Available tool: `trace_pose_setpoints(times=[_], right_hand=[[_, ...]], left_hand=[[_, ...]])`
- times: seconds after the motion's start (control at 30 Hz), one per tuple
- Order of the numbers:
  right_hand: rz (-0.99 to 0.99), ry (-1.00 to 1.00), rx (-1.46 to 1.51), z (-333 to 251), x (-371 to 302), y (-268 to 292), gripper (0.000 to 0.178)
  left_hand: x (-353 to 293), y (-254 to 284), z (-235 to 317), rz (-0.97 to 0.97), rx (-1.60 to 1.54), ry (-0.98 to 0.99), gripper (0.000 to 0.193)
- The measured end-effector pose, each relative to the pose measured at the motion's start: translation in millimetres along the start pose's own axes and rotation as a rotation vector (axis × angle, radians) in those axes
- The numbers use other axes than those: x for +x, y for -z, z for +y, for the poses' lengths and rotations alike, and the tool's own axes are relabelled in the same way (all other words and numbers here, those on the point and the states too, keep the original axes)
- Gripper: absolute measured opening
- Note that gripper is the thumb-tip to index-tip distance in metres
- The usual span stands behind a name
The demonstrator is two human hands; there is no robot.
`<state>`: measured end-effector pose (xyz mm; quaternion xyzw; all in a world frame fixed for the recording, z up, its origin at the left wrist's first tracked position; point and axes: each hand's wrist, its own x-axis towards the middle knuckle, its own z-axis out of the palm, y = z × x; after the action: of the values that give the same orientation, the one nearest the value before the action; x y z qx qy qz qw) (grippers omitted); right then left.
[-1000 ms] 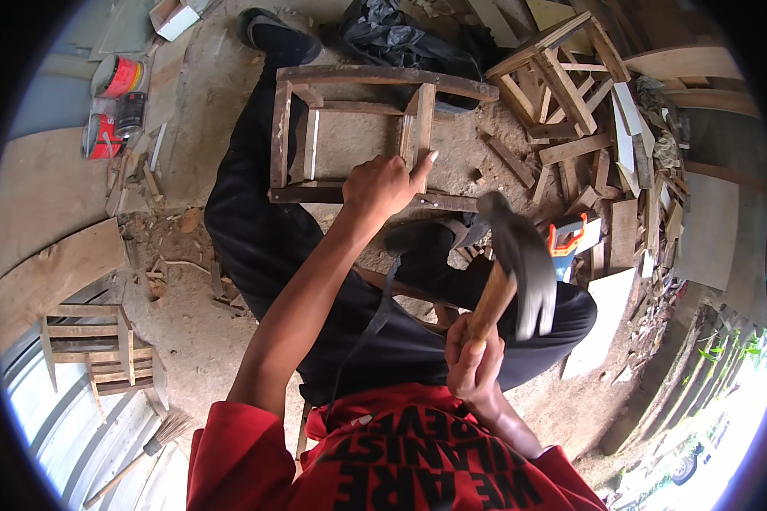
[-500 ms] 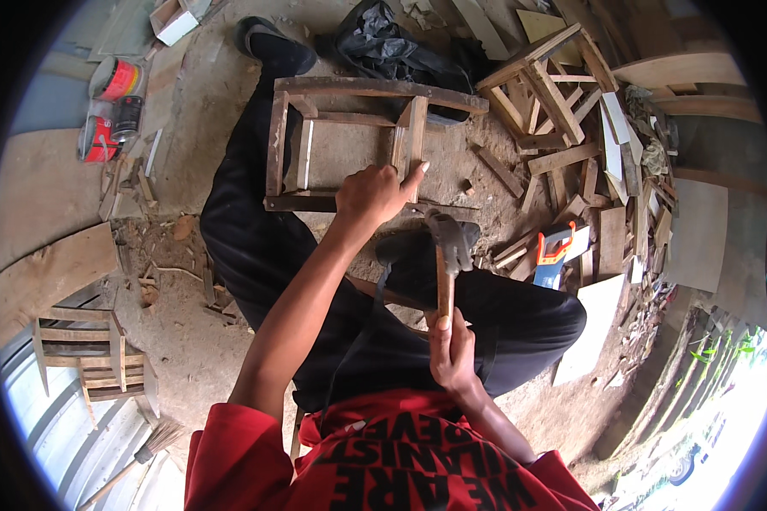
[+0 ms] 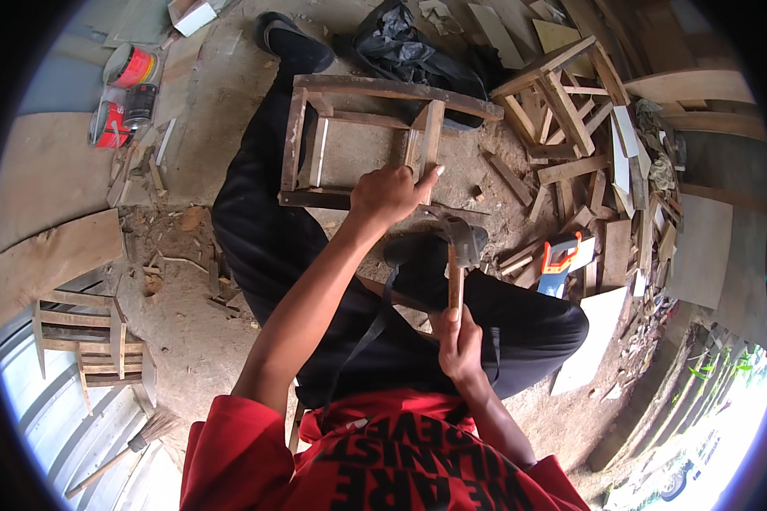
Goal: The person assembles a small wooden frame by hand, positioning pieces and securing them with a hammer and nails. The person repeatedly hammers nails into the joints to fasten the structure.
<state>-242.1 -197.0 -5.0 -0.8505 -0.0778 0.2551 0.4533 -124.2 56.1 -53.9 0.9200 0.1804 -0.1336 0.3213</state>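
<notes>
My left hand is closed round the near rail of a small wooden frame, its thumb lying toward the right crosspiece. The frame is built of dark, worn slats with a paler upright on its right side, and it rests by my outstretched left leg. In my right hand is the wooden handle of a hammer, gripped low. The metal hammer head is beside the frame's near right end, close to the rail; whether they touch I cannot tell.
A handsaw with an orange-edged handle lies right, among wood offcuts. Another wooden frame stands far right, beside a black plastic bag. Cans sit far left; a broom and slatted wooden pieces are near left.
The whole view has shifted slightly, so most things appear a little further right and lower. Both hands keep their grips, and the hammer head still hangs by the frame's near right end.
</notes>
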Motion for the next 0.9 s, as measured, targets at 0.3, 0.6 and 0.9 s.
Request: trace_pose_setpoints(times=[0.3,0.6,0.9], right_hand=[[-0.014,0.041,0.101,-19,-11,4,0.045],[-0.008,0.141,0.273,-54,-25,19,0.052],[0.042,-0.125,0.084,15,-4,-6,0.048]], left_hand=[[2,0,4,-0.046,0.024,0.079,0.087],[2,2,4,-0.047,0.015,0.065,0.087],[0,-10,-2,0.047,0.002,0.001,0.086]])
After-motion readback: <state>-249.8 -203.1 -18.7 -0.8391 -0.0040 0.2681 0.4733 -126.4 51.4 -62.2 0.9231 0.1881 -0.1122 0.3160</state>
